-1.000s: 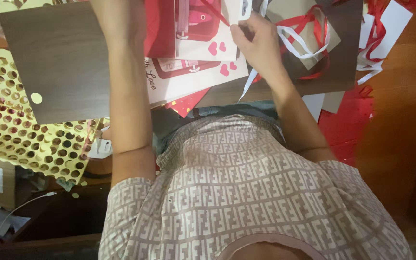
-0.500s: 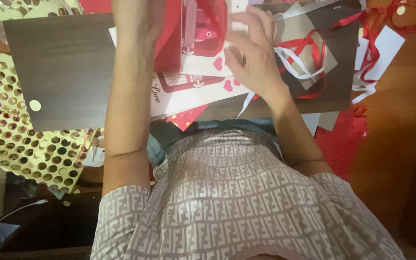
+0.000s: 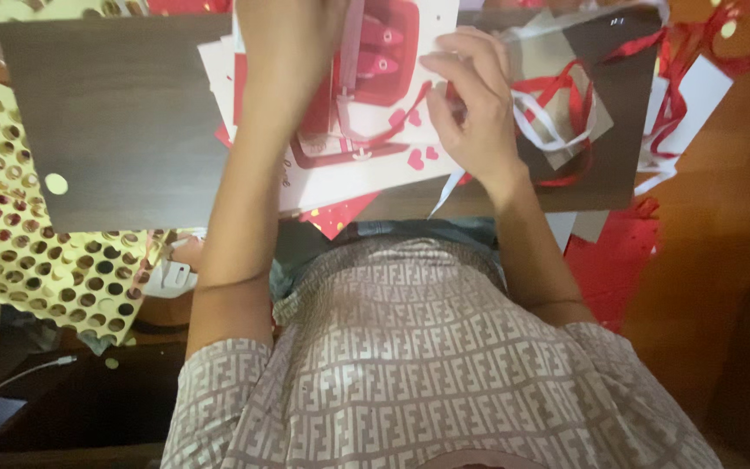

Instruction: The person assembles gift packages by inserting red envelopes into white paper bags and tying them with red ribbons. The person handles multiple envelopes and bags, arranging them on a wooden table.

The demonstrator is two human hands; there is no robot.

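Board: a dark wood-grain board (image 3: pixel 123 113) lies flat under the work, spanning most of the top of the view.
Gold sheet: a gold sheet (image 3: pixel 19 234) punched full of round holes lies to the left, partly under the board.
Card: a white and red card (image 3: pixel 366 113) with small hearts lies on the board between the two hands.
Ribbons: red and white ribbons (image 3: pixel 557 113) lie tangled on the board, just right of the card.
Left hand: the left hand (image 3: pixel 292 43) rests on the card's upper part; its fingers are cut off by the edge, so I cannot tell its grip.
Right hand: the right hand (image 3: pixel 470 104) is curled at the card's right edge, fingertips pinching a red ribbon strand.
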